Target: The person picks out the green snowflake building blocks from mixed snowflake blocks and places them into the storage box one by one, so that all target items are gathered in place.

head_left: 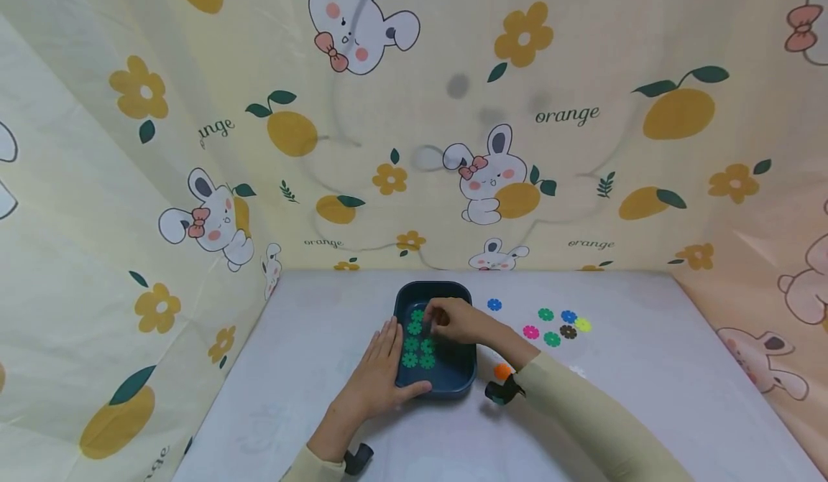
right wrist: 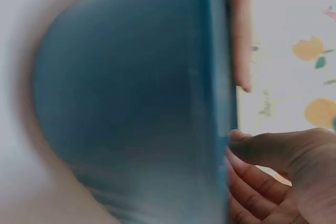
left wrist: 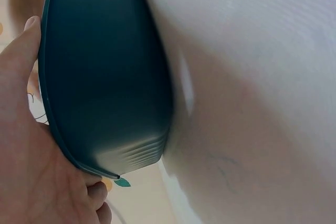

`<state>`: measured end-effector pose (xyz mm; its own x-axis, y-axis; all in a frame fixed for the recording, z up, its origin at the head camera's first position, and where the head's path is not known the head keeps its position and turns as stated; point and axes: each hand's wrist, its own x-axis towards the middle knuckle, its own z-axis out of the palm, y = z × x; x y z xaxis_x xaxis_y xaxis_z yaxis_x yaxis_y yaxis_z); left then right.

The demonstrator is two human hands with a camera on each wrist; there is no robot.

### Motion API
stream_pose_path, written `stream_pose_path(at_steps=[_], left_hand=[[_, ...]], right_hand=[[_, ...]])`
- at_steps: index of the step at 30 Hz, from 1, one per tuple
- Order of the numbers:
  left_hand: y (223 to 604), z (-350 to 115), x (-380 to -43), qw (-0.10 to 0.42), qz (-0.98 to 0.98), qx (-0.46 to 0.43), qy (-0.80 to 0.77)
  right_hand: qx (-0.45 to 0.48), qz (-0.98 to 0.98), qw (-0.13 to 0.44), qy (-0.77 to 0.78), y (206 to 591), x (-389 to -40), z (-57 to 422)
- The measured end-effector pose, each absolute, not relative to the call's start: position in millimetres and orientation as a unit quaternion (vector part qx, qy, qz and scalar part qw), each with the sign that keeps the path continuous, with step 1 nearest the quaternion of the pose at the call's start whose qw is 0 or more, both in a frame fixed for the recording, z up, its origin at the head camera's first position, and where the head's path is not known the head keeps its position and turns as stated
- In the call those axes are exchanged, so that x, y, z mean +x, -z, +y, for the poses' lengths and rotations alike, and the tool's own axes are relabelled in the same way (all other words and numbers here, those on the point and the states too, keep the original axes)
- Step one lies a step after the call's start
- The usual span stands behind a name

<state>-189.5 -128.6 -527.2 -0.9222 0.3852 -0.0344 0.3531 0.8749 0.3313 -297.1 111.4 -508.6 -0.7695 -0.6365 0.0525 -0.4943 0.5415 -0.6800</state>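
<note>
A dark blue-green plastic box [head_left: 443, 385] with rounded corners stands on the white table. Inside it, several green notched building discs [head_left: 410, 360] lie in rough rows towards the left side. My left hand [head_left: 377, 378] rests along the box's left rim with straight fingers, its thumb over the near edge. In the left wrist view the palm lies against the rim [left wrist: 46, 87]. My right hand [head_left: 456, 320] reaches over the right rim, thumb and forefinger curled together among the discs. Its fingertips are hidden behind the box wall [right wrist: 131, 93] in the right wrist view; I cannot tell whether they pinch a disc.
Right of the box lie loose discs: a blue one [head_left: 494, 304], a pink one [head_left: 531, 332], a yellow one [head_left: 583, 325], a dark brown one [head_left: 568, 332] and several others. An orange disc [head_left: 502, 371] sits by the right forearm. A patterned curtain [head_left: 414, 202] surrounds the table.
</note>
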Motion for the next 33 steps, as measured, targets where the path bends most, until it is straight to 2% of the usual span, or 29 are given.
stream_pose_path(at_steps=[9,19,27,33], left_hand=[[526.2,-127.3,-190.5,0.050,0.967,0.188,-0.165],[525.7,-126.4,-189.4,0.046,0.967,0.186,-0.169],[527.7,-128.5,-188.9,0.041,0.965,0.199,-0.166],[528.1,-129.5,-189.2,0.047,0.965,0.199,-0.166]], right_hand=[[-0.295,0.866,0.059,0.399,485.0,-277.5,153.9],[-0.240,0.895,0.004,0.377,491.9,-265.0,204.4],[-0.183,0.909,-0.005,0.375,504.1,-258.8,244.1],[-0.139,0.915,0.014,0.378,518.3,-254.0,272.0]])
